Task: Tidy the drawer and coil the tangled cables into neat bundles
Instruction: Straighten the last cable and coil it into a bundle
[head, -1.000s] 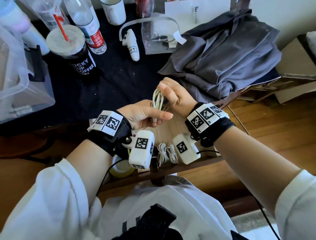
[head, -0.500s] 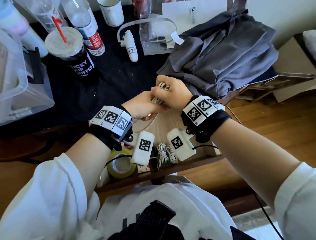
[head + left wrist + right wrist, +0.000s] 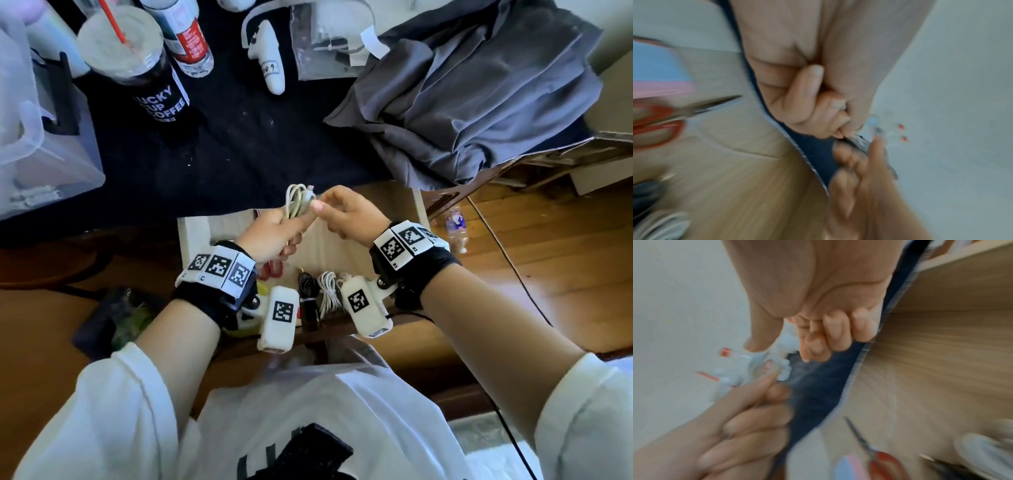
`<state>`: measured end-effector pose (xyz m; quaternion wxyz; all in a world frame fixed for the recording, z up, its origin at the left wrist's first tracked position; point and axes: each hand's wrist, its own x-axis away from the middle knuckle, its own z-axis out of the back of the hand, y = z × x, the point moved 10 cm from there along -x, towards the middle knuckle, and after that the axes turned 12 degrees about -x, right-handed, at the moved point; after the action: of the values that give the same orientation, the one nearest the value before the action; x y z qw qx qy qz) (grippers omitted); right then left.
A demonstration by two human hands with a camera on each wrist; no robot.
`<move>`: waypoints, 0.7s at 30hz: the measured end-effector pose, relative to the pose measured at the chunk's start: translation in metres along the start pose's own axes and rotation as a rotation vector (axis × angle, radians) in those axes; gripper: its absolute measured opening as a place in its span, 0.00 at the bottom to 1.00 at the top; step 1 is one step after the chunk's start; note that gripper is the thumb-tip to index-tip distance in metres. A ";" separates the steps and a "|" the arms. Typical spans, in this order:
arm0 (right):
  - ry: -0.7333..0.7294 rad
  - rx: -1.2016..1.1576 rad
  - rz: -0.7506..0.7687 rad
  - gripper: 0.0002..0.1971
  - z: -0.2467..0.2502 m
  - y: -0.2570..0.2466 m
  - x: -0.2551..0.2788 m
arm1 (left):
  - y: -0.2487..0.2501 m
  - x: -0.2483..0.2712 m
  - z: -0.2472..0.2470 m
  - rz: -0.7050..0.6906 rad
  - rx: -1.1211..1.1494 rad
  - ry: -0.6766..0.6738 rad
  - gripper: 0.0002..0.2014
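Observation:
A coil of white cable (image 3: 295, 200) stands upright in my left hand (image 3: 274, 233), whose fingers curl round its lower part. My right hand (image 3: 342, 212) pinches the cable's wrapped end at the coil's upper right, with its thumb against the wraps. Both hands hover over the open wooden drawer (image 3: 191, 229). In the drawer lie a coiled white cable bundle (image 3: 329, 291), a black cable (image 3: 308, 298) and red-handled scissors (image 3: 270, 270). The left wrist view shows my left fingers (image 3: 807, 105) curled tight and the scissors (image 3: 659, 123), both blurred. The right wrist view shows my right hand (image 3: 797, 337) above the left hand (image 3: 748, 410).
Behind the drawer, a black-clothed table (image 3: 239, 154) carries a coffee cup (image 3: 144, 78), a bottle (image 3: 188, 37), a white controller (image 3: 270, 58), a clear bin (image 3: 34, 137) and a grey cloth (image 3: 479, 96). A yellow tape roll (image 3: 250, 325) sits at the drawer's front left.
My right hand has drawn back to the right off the coil, so the coil's top now shows. The left hand keeps its grip. More of the drawer has come into view.

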<state>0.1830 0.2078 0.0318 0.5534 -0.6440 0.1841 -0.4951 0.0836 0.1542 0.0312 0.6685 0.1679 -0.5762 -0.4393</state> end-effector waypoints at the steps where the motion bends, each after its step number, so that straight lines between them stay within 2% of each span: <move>1: 0.006 0.050 -0.064 0.11 0.005 0.025 0.000 | -0.018 -0.002 0.002 0.046 0.040 0.035 0.14; 5: 0.083 0.177 -0.272 0.05 0.033 0.115 0.001 | -0.074 -0.008 0.001 0.162 0.124 0.124 0.14; 7: 0.117 0.203 -0.331 0.10 0.040 0.142 -0.004 | -0.093 -0.012 -0.004 0.205 0.157 0.130 0.13; 10: 0.084 0.251 -0.373 0.11 0.034 0.161 -0.022 | -0.117 -0.018 -0.011 0.262 0.184 0.128 0.12; 13: 0.017 0.350 -0.306 0.11 0.014 0.159 -0.057 | -0.139 -0.024 -0.012 0.315 0.247 0.157 0.12; 15: 0.016 0.380 -0.244 0.04 0.001 0.152 -0.081 | -0.151 -0.028 -0.012 0.347 0.284 0.173 0.11; 21: 0.006 0.488 -0.221 0.16 -0.032 0.160 -0.133 | -0.170 -0.036 -0.003 0.383 0.315 0.203 0.15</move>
<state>0.1467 0.2446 -0.1723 0.6343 -0.5061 -0.0105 -0.5843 0.0209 0.0865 -0.1166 0.7596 0.2009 -0.5886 -0.1904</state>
